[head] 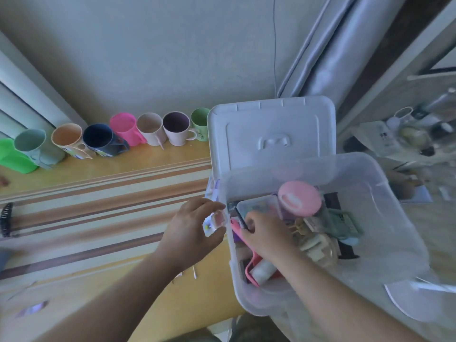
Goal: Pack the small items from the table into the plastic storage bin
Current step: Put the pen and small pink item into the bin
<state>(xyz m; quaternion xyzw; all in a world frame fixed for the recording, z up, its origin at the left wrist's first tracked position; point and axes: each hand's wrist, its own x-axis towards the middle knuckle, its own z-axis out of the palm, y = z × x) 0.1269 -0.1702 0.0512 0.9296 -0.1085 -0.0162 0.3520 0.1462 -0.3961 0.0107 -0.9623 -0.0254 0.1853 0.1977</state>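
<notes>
The clear plastic storage bin (385,218) stands at the table's right end with its white lid (271,134) leaning upright behind it. Inside lie a pink round case (299,198), a clear flat box (259,206), hair clips, a white tube and a pink holder. My left hand (190,228) hovers just outside the bin's left wall, pinching a small clear box with pink inside (218,218). My right hand (266,235) is inside the bin, fingers closed on a thin dark stick-like item (240,218).
A row of coloured mugs (103,139) lines the wall at the back of the striped table (98,193). A black hair clip (6,218) lies at the far left. Cotton swabs (194,272) and small scraps lie near the front edge. A cluttered shelf (407,134) stands right.
</notes>
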